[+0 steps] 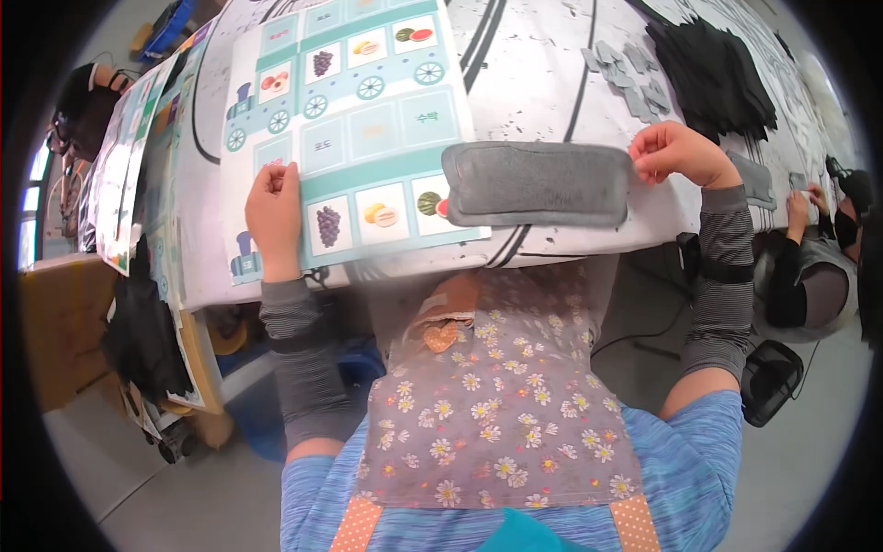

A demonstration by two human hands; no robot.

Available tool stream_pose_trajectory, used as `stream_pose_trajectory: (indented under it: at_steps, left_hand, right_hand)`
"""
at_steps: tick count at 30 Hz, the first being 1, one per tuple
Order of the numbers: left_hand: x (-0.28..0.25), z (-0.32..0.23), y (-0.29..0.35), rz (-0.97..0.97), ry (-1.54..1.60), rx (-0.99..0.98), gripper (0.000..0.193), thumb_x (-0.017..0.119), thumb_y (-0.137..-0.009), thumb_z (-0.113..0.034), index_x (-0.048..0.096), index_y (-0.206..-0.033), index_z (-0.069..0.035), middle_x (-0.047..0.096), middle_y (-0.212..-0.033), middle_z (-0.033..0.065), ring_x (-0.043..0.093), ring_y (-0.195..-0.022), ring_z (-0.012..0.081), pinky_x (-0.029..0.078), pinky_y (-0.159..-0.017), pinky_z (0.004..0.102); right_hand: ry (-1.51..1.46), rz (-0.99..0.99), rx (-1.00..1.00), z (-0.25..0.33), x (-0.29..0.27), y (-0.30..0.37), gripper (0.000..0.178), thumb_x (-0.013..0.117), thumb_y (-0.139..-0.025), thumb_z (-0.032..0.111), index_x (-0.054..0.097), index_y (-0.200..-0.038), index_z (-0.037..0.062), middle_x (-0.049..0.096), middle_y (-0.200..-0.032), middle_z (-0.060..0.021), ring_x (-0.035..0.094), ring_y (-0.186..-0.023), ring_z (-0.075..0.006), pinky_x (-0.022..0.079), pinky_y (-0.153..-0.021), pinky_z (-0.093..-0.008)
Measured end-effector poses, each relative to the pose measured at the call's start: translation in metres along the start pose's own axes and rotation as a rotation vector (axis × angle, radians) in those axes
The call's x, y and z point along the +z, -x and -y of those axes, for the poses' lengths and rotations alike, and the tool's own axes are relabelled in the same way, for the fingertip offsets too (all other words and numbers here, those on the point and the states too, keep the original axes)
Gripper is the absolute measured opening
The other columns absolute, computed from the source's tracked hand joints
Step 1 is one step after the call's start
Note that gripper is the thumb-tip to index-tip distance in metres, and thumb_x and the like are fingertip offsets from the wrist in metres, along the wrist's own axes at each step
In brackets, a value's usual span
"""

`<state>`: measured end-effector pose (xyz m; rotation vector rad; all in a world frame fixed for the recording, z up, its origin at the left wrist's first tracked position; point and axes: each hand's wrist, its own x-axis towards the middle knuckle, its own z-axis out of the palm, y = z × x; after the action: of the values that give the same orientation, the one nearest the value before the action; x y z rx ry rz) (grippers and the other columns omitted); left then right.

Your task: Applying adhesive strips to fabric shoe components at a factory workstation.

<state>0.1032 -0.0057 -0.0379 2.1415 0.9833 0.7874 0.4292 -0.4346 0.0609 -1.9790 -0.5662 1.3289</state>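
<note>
A grey, oblong fabric piece (pixel 538 184) with a stitched, raised border lies in front of me, its left end over a printed picture sheet (pixel 368 170). The sheet is pale teal and white, with fruit pictures on train wagons. My left hand (pixel 274 216) rests on the left part of the sheet, its fingers curled into a closed pinch; whatever it may hold is hidden. Just off the right end of the grey piece, my right hand (pixel 682 158) is closed too, thumb and fingertips pressed together. Anything between those fingertips is too small to make out.
Small grey scraps (pixel 630 78) and a heap of black fabric strips (pixel 713 78) lie at the far right of the white, black-lined table (pixel 524 64). Another grey piece (pixel 756 179) lies beyond my right wrist. A co-worker (pixel 814 267) sits at right; more printed sheets (pixel 138 175) stand at left.
</note>
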Motion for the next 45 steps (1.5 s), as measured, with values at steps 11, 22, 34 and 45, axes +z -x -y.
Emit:
stream_pose_trajectory:
  at_steps: [11, 22, 34, 45]
  left_hand:
    - [0.001, -0.001, 0.0, -0.006, -0.003, 0.044, 0.023, 0.068, -0.093, -0.023, 0.065, -0.087, -0.001, 0.056, -0.068, -0.0019, 0.049, -0.063, 0.007, 0.04, -0.06, 0.0241]
    - [0.0, -0.001, -0.002, 0.009, 0.006, 0.051, 0.024, 0.065, -0.096, -0.022, 0.063, -0.085, -0.001, 0.05, -0.065, -0.005, 0.041, -0.062, 0.005, 0.035, -0.058, 0.0231]
    - [0.0, 0.001, 0.0, -0.094, 0.102, 0.134, 0.02, 0.065, -0.097, -0.02, 0.067, -0.094, 0.0, 0.058, -0.07, -0.0026, 0.048, -0.063, 0.0044, 0.04, -0.06, 0.0221]
    - [-0.009, -0.047, 0.021, -0.265, 0.135, 0.321, 0.01, 0.065, -0.097, -0.009, 0.066, -0.096, 0.001, 0.065, -0.082, 0.0013, 0.057, -0.072, 0.0062, 0.047, -0.063, 0.0229]
  right_hand:
    - [0.01, -0.542, 0.066, -0.04, -0.001, 0.001, 0.017, 0.068, -0.09, 0.02, 0.067, -0.092, 0.004, 0.068, -0.076, -0.0011, 0.062, -0.06, -0.0074, 0.047, -0.052, -0.0207]
    - [0.502, -0.943, -0.178, -0.052, -0.03, -0.038, 0.03, 0.078, -0.079, 0.026, 0.062, -0.08, 0.0004, 0.061, -0.071, -0.007, 0.058, -0.059, -0.0183, 0.048, -0.059, -0.0331]
    - [0.354, -0.839, -0.307, -0.05, -0.028, -0.033, 0.025, 0.077, -0.079, 0.014, 0.061, -0.093, 0.0022, 0.062, -0.078, -0.0055, 0.059, -0.07, -0.0155, 0.049, -0.062, -0.0318]
    - [0.407, -1.04, -0.536, -0.034, -0.006, 0.021, 0.019, 0.074, -0.084, 0.01, 0.064, -0.1, 0.0024, 0.066, -0.086, -0.0053, 0.063, -0.077, -0.0165, 0.05, -0.072, -0.0288]
